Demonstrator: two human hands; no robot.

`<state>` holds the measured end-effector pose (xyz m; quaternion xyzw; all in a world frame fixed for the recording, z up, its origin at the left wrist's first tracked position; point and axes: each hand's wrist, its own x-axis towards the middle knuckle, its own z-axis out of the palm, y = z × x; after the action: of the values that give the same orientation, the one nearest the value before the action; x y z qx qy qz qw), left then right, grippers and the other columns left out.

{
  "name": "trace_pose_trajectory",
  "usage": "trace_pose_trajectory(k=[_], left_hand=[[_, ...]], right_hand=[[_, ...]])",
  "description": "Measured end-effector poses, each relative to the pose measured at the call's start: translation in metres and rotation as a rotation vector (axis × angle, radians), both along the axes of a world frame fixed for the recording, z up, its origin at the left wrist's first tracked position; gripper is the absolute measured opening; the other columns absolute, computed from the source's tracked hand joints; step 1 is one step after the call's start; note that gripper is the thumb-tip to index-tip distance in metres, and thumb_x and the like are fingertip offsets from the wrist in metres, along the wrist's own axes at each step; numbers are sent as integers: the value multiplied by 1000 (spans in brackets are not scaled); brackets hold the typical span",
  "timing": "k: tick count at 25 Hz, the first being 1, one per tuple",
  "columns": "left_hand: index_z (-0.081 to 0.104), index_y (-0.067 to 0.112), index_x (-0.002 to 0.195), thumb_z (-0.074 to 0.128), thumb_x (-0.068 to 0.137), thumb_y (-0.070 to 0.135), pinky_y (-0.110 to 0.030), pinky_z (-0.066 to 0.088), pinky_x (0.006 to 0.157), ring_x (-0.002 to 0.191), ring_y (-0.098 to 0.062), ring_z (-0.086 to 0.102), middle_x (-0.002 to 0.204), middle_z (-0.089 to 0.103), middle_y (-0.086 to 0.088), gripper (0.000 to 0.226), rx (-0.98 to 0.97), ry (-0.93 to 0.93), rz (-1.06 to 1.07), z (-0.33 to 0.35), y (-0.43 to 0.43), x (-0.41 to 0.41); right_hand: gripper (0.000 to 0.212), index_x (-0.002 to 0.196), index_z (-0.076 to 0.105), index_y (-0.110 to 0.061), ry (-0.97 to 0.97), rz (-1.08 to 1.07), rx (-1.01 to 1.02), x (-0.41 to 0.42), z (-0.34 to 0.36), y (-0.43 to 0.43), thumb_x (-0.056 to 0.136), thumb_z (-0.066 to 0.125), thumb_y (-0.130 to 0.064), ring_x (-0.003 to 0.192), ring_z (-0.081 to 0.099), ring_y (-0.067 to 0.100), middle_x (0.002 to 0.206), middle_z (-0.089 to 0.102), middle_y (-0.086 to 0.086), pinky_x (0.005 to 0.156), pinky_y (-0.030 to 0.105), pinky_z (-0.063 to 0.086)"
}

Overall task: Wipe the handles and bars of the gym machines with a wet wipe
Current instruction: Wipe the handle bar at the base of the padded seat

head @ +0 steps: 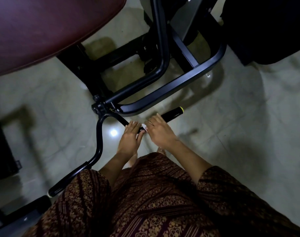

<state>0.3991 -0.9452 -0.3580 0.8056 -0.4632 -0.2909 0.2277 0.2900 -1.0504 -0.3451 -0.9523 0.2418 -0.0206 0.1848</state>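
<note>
A black handle bar point(173, 114) with a yellow-ringed end juts out from the machine's pivot point(98, 106) towards the right. My left hand point(131, 135) grips the bar just left of centre, fingers curled over it. My right hand point(158, 130) grips the bar beside it, holding a white wet wipe point(144, 126) against the bar; only a small bit of the wipe shows between the hands. A second curved black handle point(99, 142) runs down left to a grip point(60, 185) with a pale end ring.
A maroon padded seat point(43, 31) fills the upper left. The machine's black frame tubes point(162, 86) stand on the pale tiled floor point(231, 117) ahead. Dark equipment point(265, 28) sits at the upper right. My patterned brown garment point(154, 202) covers the lower view.
</note>
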Motion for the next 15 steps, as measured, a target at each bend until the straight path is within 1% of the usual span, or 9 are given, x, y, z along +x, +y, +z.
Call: trace_pose_trajectory(k=[1,3,5,8,10,11,13,14,15], left_hand=[[50,4,130,48,96,24,-23,7,109,139,-27,26,140,44,-15,40,-1,-2,-3,0,0,0],[49,4,131,48,96,25,-23,7,110,139,-26,26,141,44,-14,41,6,-1,-2,0,0,1],[48,5,131,47,96,25,-24,7,111,140,-25,25,141,44,-13,41,9,11,4,0,-1,1],[48,5,131,47,96,25,-26,8,112,140,-25,24,141,44,-13,41,10,25,17,0,-1,0],[49,5,131,47,96,26,-28,10,113,140,-25,24,140,44,-12,41,12,30,20,0,-1,0],[49,5,131,47,96,25,-30,11,114,140,-24,24,140,45,-12,41,12,29,21,0,0,0],[49,5,130,48,96,24,-32,14,114,140,-25,24,140,45,-13,40,12,30,18,1,-1,0],[49,4,130,48,96,23,-33,15,114,140,-25,24,140,45,-13,39,13,37,15,2,-1,0],[49,4,130,47,96,23,-34,16,114,140,-25,24,139,45,-13,39,15,42,14,2,-1,0]], right_hand=[[38,96,69,-4,33,63,-31,-2,2,-7,90,36,-22,90,63,29,92,68,12,99,44,42],[38,111,64,-6,112,5,-54,-14,8,-30,95,34,-22,106,57,28,109,65,13,106,42,31],[34,119,59,-6,95,-245,-10,-34,5,-49,99,34,-19,120,48,27,122,59,14,112,41,22],[37,132,47,-1,-101,-585,167,-42,-6,-41,100,38,-16,139,26,31,143,41,17,114,39,25],[42,141,36,-5,-175,-709,216,-31,-13,-10,99,38,-13,143,12,31,151,29,13,112,38,22],[45,142,32,-5,-194,-660,181,-27,-16,9,98,37,-12,143,10,31,151,28,12,108,38,25],[49,140,33,-6,-162,-334,18,-26,-24,40,92,35,-9,142,12,28,145,38,13,103,41,37],[50,139,33,-8,-109,-157,-76,-32,-29,46,89,37,-9,141,17,26,143,42,12,102,44,40],[52,139,32,-10,-78,-71,-124,-39,-33,42,87,39,-8,139,24,25,142,43,11,102,46,41]])
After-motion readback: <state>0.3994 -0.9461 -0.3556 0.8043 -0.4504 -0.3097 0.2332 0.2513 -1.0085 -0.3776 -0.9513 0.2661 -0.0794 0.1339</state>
